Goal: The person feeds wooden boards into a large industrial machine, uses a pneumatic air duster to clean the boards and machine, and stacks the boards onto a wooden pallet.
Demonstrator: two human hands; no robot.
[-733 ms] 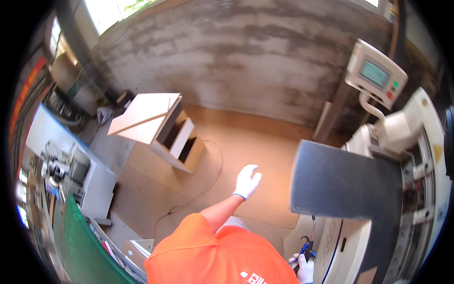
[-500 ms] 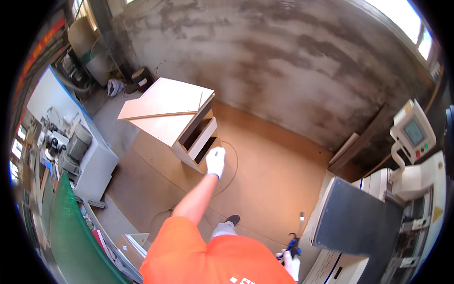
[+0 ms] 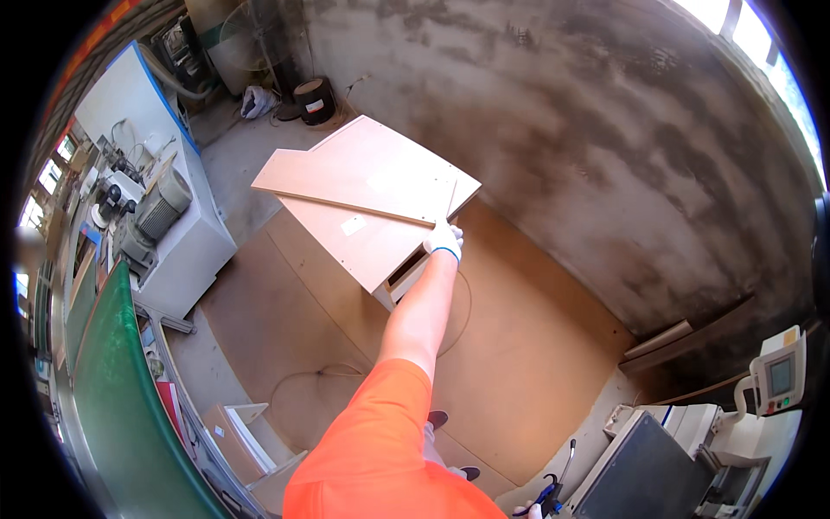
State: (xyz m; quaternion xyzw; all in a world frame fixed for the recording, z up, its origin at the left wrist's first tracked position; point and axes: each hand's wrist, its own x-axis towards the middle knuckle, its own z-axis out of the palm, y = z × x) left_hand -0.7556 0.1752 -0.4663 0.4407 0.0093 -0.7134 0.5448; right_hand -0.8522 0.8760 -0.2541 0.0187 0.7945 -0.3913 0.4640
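Note:
My left hand (image 3: 445,240), in a white glove, reaches forward to the near right side of a small cabinet (image 3: 324,246). Its fingers are curled at the end of a loose pale board (image 3: 354,186) that lies across the cabinet's top; the fingertips are partly hidden. Below the hand, a dark drawer opening (image 3: 406,268) shows at the cabinet's front. At the lower edge, my right hand (image 3: 533,511), also gloved and mostly cut off, is closed on a blue and black air blow gun (image 3: 550,493) with a thin nozzle pointing up.
Brown sheeting (image 3: 536,320) covers the floor, with a thin hose (image 3: 320,372) lying on it. A stained wall (image 3: 562,147) stands behind. To the left are a white bench with a motor (image 3: 164,208) and a green surface (image 3: 130,406). A machine with a control panel (image 3: 781,376) is at right.
My left hand has moved from beside the drawers up to the board's end on the cabinet top. The view has shifted closer to the cabinet. The blow gun stays in my right hand.

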